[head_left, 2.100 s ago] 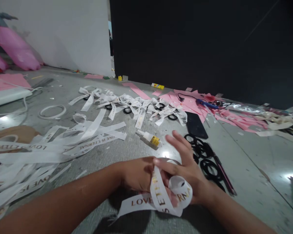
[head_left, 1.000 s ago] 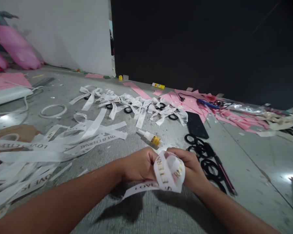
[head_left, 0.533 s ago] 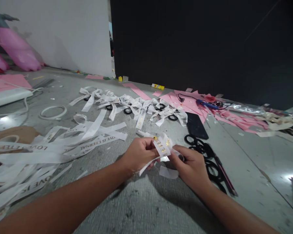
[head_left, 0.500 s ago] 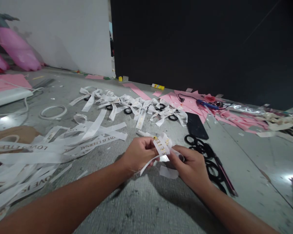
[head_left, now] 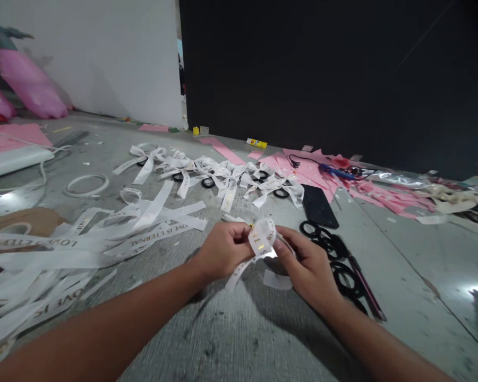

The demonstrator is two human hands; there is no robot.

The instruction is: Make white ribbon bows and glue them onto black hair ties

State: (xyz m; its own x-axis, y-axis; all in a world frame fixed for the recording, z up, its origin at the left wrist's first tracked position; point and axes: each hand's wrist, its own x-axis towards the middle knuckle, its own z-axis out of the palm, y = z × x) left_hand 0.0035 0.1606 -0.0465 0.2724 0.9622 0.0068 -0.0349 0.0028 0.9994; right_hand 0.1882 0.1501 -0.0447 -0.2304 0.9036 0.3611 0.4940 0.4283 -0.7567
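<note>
A white ribbon (head_left: 262,237) with gold lettering is looped up between my hands, in front of me over the floor. My left hand (head_left: 224,250) is closed, pinching it from the left. From the right, my right hand (head_left: 308,262) is closed on the same ribbon, thumb on top. One loose end hangs down under my left fingers and another below my right thumb. Just behind the loop lies a small glue bottle (head_left: 231,218), mostly hidden, with its white tip showing. How the ribbon crosses inside my fingers is hidden.
Cut ribbon strips (head_left: 131,239) lie at left near a brown cardboard reel (head_left: 43,217). Ribbon bows with black rings (head_left: 229,178) form a row beyond my hands. At right are black rings (head_left: 344,278), a pen (head_left: 366,286), a phone (head_left: 319,206) and pink paper (head_left: 279,163).
My right fingers, spread earlier, have closed on the ribbon. Both hands lifted it forward, away from me, and the loop between them is now smaller and stands upright.
</note>
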